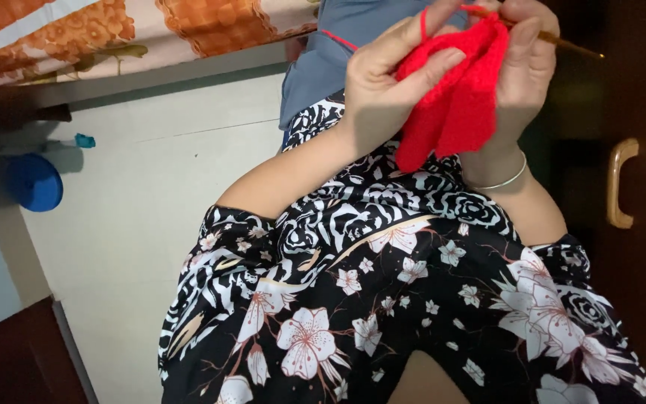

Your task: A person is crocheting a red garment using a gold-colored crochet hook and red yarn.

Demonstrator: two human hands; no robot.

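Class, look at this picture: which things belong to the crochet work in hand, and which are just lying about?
In use:
left hand
right hand
red crochet piece
crochet hook
red yarn strand

Lying about:
blue round object
cabinet handle
orange floral cloth

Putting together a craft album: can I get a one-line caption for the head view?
Left hand and right hand hold red crochet work and a hook.

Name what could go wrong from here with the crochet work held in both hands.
The red crochet piece is pinched between the left hand and right hand; loops might slip off the hook. The taut red yarn strand could snag on the grey cloth.
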